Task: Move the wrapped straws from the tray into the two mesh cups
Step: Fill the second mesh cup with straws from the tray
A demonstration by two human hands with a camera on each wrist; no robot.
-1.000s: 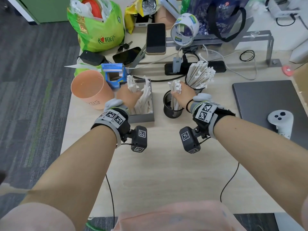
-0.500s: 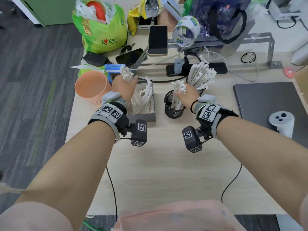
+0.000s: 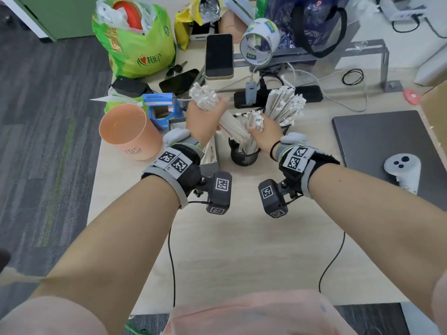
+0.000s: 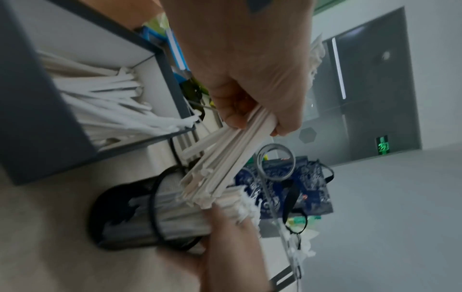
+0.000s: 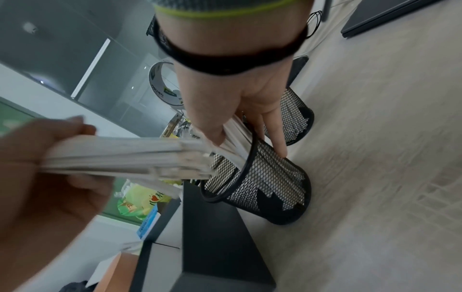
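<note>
Now | L hand (image 3: 202, 118) grip: straw bundle (image 3: 219, 114) over near cup (image 3: 244, 154) rim | R hand (image 3: 264, 137) grip: cup's straws

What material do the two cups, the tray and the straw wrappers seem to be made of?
Near mesh cup and far mesh cup: probably black-coated metal; the walls are fine see-through mesh with a solid rim.
Tray: dark grey outside, pale inside, with flat walls and sharp corners; perhaps coated board or plastic, I cannot tell.
Wrapped straws: matte white paper sleeves, with frayed, crimped ends.
</note>
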